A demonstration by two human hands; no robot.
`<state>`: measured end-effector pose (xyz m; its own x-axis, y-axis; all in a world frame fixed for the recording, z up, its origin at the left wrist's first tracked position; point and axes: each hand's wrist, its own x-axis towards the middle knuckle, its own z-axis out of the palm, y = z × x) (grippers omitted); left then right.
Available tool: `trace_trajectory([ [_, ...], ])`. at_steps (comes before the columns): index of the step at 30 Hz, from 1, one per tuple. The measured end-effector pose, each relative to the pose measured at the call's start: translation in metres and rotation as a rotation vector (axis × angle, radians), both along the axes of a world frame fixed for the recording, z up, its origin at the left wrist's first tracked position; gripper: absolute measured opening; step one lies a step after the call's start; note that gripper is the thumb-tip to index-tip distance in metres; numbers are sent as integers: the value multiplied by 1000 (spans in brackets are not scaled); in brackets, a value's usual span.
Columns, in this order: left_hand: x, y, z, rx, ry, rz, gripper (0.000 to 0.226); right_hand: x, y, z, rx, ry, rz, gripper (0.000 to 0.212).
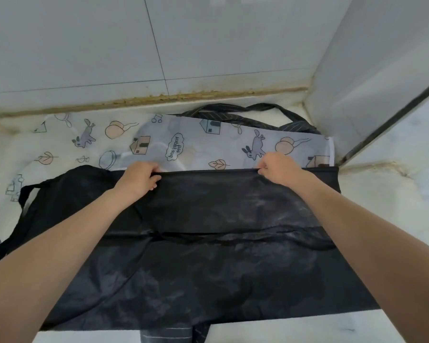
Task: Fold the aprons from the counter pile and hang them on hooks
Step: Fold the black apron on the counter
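Observation:
A black apron [208, 263] lies spread across the white counter, its far part doubled over into a fold. My left hand [140, 178] grips the far folded edge left of centre. My right hand [281, 170] pinches the same edge further right. A black strap [208, 237] runs across the apron's middle, and a strap loop [26, 194] sticks out at the left. Behind it lies a white apron printed with rabbits and houses [183, 142]. A dark striped apron [245, 117] shows partly from under the printed one at the back.
The white counter [386, 206] ends at a tiled back wall [159, 58] with a stained seam. A tiled side wall [382, 82] closes in on the right. The counter's front edge [282, 330] runs below the black apron.

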<state>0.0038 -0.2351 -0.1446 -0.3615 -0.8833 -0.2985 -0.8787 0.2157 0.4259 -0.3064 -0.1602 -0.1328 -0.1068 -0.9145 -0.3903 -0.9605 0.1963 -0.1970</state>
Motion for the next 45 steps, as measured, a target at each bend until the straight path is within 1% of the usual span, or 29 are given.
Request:
trace_trajectory([
  [4, -5, -3, 9, -71, 0, -11, 8, -5, -7, 4, 41, -36, -2, 25],
  [8, -1, 0, 22, -159, -20, -34, 8, -11, 0, 9, 103, -35, -35, 6],
  [10, 4, 6, 31, -189, -44, -57, 8, -15, 8, 10, 29, -15, -101, 10],
  [12, 9, 12, 42, -215, -43, -52, 14, -16, 15, 15, -98, 8, -175, 12],
  [14, 14, 18, 54, -260, -32, -43, 19, -12, 19, 27, -164, 29, -181, 13],
  [17, 25, 36, 74, -331, 0, -55, 22, 0, 37, 53, -208, 69, -142, 27],
  [21, 47, 75, 91, -378, 75, -85, 18, 16, 83, 80, -330, 142, -137, 21],
  [23, 58, 99, 92, -400, 91, -120, 13, 20, 107, 82, -363, 129, -124, 18],
  [26, 71, 141, 83, -440, 13, -220, 9, 32, 142, 81, -298, 145, -127, 15],
  [29, 83, 175, 65, -482, -75, -336, 11, 43, 173, 69, -143, 184, -99, 10],
  [31, 87, 190, 50, -519, -108, -422, 12, 47, 189, 57, -108, 226, -49, 15],
  [33, 89, 201, 39, -523, -162, -492, 12, 55, 205, 42, -79, 289, 4, 14],
  [35, 86, 208, 28, -476, -276, -567, 20, 65, 217, 28, -37, 374, 56, 10],
  [36, 85, 210, 22, -454, -325, -591, 25, 70, 220, 21, -22, 409, 72, 14],
  [38, 83, 213, 15, -424, -388, -611, 30, 77, 224, 8, -21, 437, 83, 22],
  [41, 85, 216, 9, -409, -422, -629, 33, 79, 227, -2, -40, 434, 80, 21],
  [45, 84, 219, 8, -391, -434, -631, 35, 78, 228, -3, -45, 434, 141, 22],
])
